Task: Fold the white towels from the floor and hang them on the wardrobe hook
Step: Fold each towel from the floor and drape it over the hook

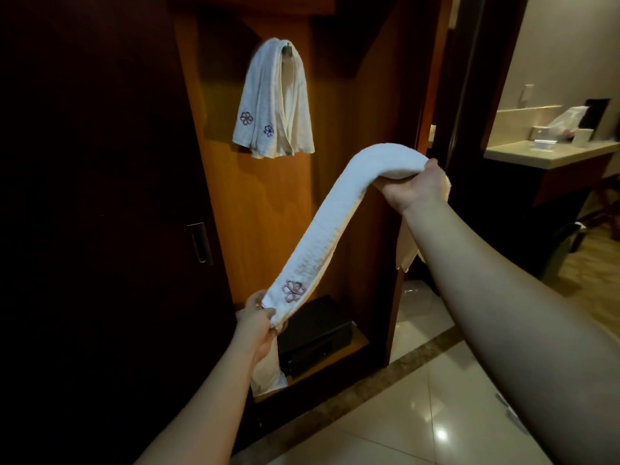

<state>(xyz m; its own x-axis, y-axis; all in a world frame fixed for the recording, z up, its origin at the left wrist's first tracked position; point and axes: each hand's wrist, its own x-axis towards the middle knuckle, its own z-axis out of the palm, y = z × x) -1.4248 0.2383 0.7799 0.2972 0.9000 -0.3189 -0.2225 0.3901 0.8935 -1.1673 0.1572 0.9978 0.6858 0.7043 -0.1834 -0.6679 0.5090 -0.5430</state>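
Note:
A white towel [335, 216], folded into a long narrow band with a pink flower stitched near its lower end, stretches between my two hands in front of the open wardrobe. My left hand [260, 318] grips its lower end, with loose cloth hanging below the fist. My right hand [416, 186] grips the upper end, higher and to the right, and the rest of that end drops behind my wrist. Above and left of the held towel, a second white towel [271, 102] with flower embroidery hangs over the wardrobe hook [288, 48].
A dark wardrobe door with a recessed handle [200, 243] stands at the left. A black safe [313, 333] sits on the wardrobe's bottom shelf. Glossy floor tiles [419, 421] lie below. At the right a counter [550, 152] carries small items.

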